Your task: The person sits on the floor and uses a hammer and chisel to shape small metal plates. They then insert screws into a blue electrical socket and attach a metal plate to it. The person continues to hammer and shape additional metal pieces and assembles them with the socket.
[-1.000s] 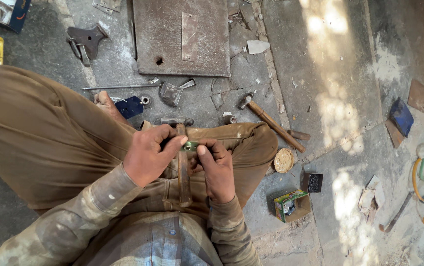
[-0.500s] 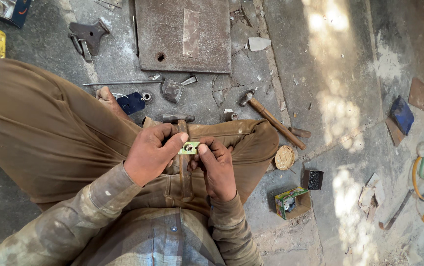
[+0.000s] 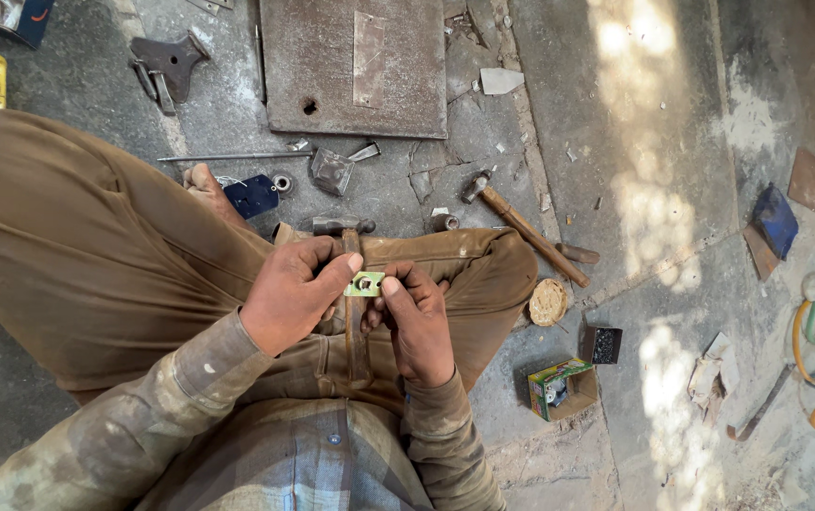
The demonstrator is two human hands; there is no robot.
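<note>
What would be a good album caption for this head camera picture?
Seated cross-legged on a concrete floor, a person pinches a small green plate between left hand and right hand, a hammer nearby.

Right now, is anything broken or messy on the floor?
Yes. The concrete floor is cracked and chipped beside the hammer, with loose bits scattered about. A small cardboard box lies open near the knee.

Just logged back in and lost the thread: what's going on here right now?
A person sits cross-legged on the floor, pinching a small green plate with a hole between left hand and right hand. A hammer lies across the lap; a second hammer lies on the floor beside the knee.
</note>
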